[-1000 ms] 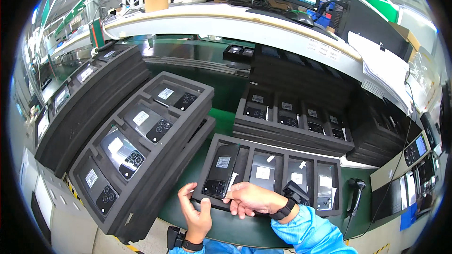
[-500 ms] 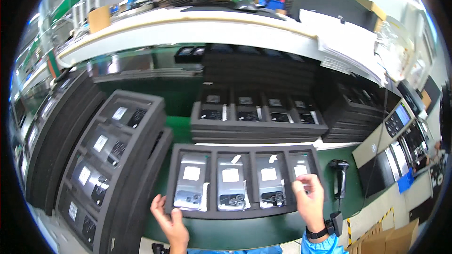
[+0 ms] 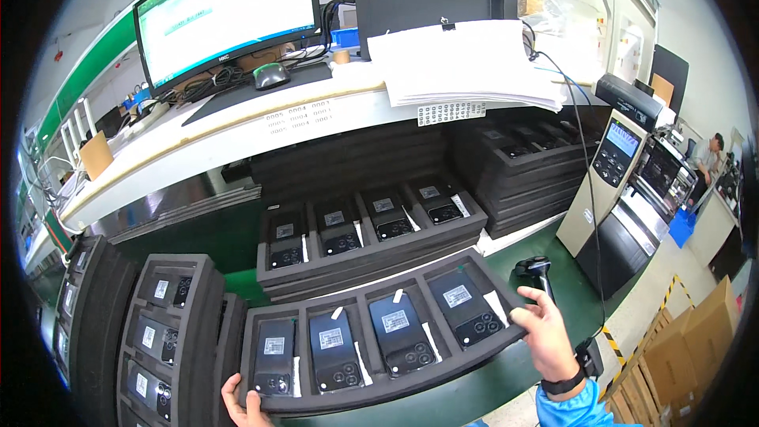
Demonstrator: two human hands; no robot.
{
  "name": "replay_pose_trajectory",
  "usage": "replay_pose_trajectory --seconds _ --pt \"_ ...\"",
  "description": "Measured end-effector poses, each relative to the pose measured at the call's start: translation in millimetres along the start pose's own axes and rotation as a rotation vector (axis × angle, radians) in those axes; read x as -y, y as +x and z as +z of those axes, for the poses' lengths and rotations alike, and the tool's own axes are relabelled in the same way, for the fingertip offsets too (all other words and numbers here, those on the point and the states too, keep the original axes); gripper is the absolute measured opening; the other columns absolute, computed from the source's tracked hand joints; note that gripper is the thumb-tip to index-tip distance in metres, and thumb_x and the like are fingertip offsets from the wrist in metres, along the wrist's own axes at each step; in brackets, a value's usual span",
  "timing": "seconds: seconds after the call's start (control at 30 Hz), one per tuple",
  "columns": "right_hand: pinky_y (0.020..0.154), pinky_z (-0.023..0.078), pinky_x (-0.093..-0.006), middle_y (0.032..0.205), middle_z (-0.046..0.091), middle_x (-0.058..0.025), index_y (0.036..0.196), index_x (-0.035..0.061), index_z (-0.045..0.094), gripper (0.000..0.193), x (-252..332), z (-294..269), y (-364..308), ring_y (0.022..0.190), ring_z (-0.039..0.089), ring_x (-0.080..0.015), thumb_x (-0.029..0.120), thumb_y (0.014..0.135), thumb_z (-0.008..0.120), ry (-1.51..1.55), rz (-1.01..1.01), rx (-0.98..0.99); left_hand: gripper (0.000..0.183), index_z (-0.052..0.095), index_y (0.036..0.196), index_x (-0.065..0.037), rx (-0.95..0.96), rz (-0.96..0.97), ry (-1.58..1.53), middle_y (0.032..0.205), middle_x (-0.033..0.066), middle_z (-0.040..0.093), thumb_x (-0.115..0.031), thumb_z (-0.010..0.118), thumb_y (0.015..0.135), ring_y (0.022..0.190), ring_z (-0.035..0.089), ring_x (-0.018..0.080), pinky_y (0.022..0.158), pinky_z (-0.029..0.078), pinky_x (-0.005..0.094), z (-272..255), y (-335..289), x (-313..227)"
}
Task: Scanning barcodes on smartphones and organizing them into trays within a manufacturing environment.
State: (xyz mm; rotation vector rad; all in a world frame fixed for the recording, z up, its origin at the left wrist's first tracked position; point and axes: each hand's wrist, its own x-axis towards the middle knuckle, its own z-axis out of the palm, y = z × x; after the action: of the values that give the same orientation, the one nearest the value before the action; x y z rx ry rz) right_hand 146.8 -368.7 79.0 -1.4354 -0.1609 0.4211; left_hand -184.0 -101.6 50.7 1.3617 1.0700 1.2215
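Note:
A dark foam tray lies on the green table before me, its compartments holding several dark smartphones. The rightmost phone and the leftmost phone lie back up, each with a white label and a white strip beside it. At the tray's near left corner is my left hand, fingers apart; whether it touches the foam is hard to tell. Just beyond the tray's right end, my right hand is empty, its thumb and forefinger spread. Close behind it stands a black handheld scanner, partly hidden by that hand.
Stacked foam trays with phones rise behind, at the left and at the back right. A label printer stands right. Above is a shelf with a monitor and papers. Cartons sit lower right.
The view has swung to the right and tilts. My right hand has left the rightmost phone and moved out past the tray's right end. My left hand stays by the near left corner.

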Motion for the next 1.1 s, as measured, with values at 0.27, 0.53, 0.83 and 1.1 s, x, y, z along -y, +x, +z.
replay_pose_trajectory --seconds 0.27,0.53,0.83,1.1 --pt "0.105 0.048 -0.0361 0.126 0.067 -0.0158 0.131 -0.0076 0.058 0.049 29 15 13 0.115 0.065 -0.0235 0.02 0.091 0.063 0.405 -0.281 0.022 0.008 0.056 0.096 -0.003 -0.102 0.421 -0.311 0.116 0.0132 0.064 0.0 0.06 0.09 0.103 0.057 0.0208 0.097 0.042 0.0321 37 23 -30" --pt "0.091 0.049 -0.0269 0.117 0.069 -0.0032 0.132 0.0019 0.064 0.037 3 53 170 0.103 0.063 -0.0121 0.027 0.104 0.061 0.279 -0.518 -0.087 0.014 0.049 0.095 -0.005 -0.03 0.606 -0.106 0.133 0.0163 0.057 0.001 0.06 0.09 0.123 0.051 0.024 0.112 0.032 0.0385 124 120 -21" --pt "0.108 0.035 -0.0531 0.142 0.049 -0.025 0.142 0.0054 0.044 0.051 -37 80 215 0.128 0.05 -0.0422 0.037 0.104 0.054 -0.585 -0.73 -0.292 0.066 0.043 0.124 -0.004 0.136 0.62 0.336 0.14 0.0234 0.034 -0.016 0.082 0.073 0.133 0.037 0.0403 0.116 0.03 0.0473 142 151 30" --pt "0.109 0.04 -0.0426 0.135 0.055 -0.0338 0.15 0.0017 0.035 0.065 -10 68 226 0.13 0.054 -0.0427 0.042 0.103 0.056 -0.406 -0.564 -0.115 0.076 0.042 0.137 0.0 0.147 0.551 0.367 0.132 0.0237 0.044 -0.017 0.083 0.074 0.122 0.048 0.0405 0.107 0.041 0.046 177 160 18"
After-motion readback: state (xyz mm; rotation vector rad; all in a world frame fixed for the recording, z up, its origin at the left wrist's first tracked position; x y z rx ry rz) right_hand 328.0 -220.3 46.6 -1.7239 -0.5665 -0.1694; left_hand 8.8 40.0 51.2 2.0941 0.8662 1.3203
